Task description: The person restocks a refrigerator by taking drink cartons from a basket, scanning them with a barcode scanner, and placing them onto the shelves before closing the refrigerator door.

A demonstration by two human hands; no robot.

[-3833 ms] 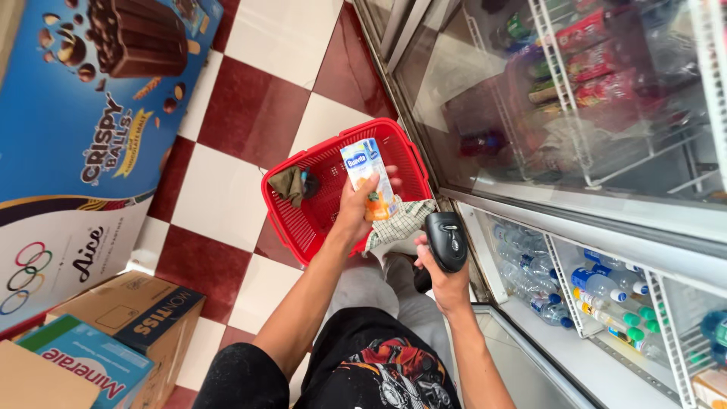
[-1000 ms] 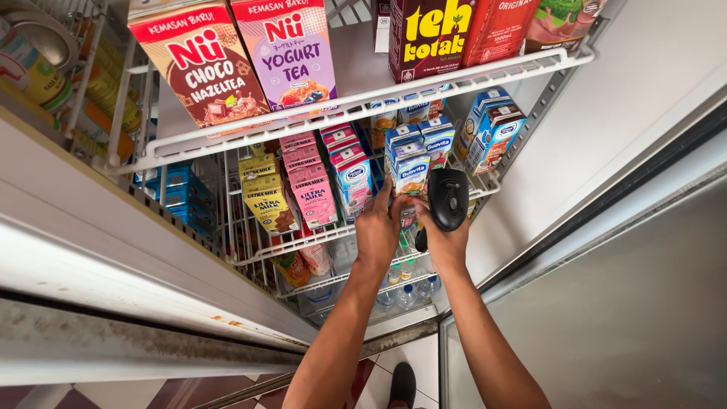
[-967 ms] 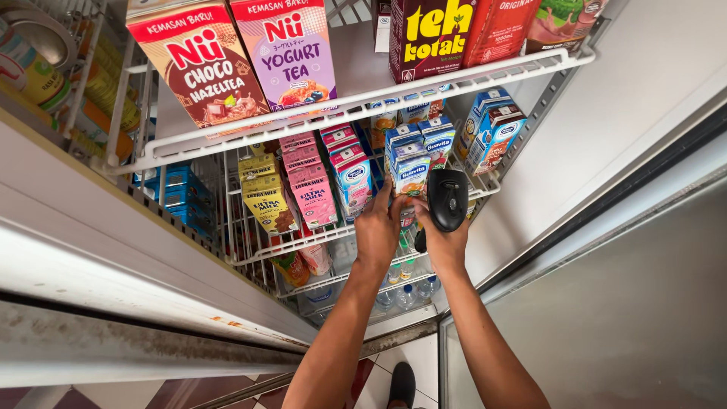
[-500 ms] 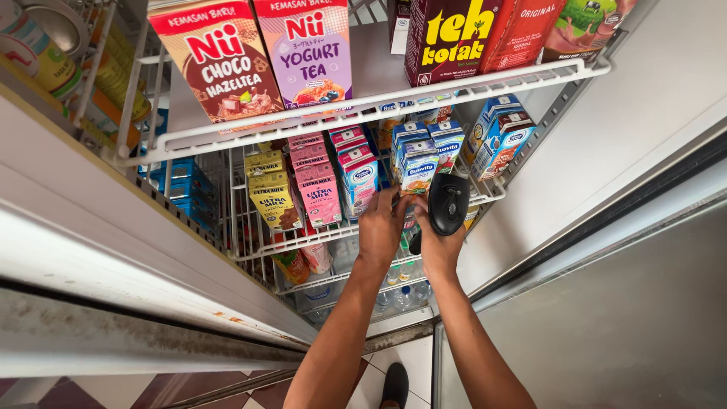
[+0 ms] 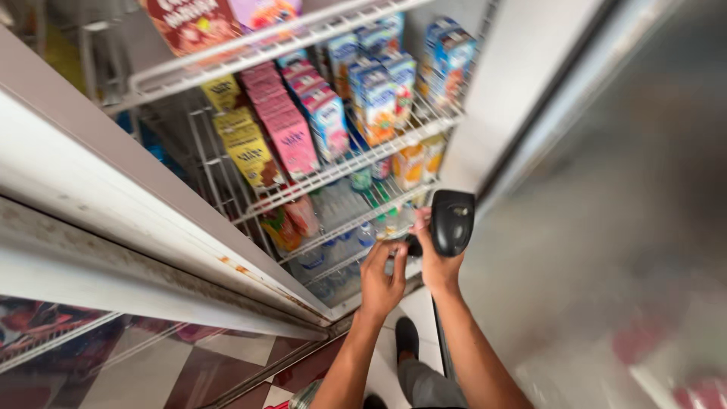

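An open drinks cooler (image 5: pixel 227 227) is viewed from above, with two bare hands held low in front of its shelves.

The cooler fills the left and centre of the frame; its glass door (image 5: pixel 621 197), blurred, is swung out across the right so the shelves can be reached. White wire shelves (image 5: pixel 341 163) in the upper centre are packed with upright drink cartons (image 5: pixel 291 140) in yellow, pink and blue rows, faces outward for easy picking. Small bottles (image 5: pixel 333 250) are seen below, blurred. At lower centre, a black handheld scanner (image 5: pixel 452 221) is gripped in the closed right hand (image 5: pixel 438 261), its head pointed toward the shelves. The left hand (image 5: pixel 381 276) is held just beside it, fingers spread and empty, close to the lowest shelf.
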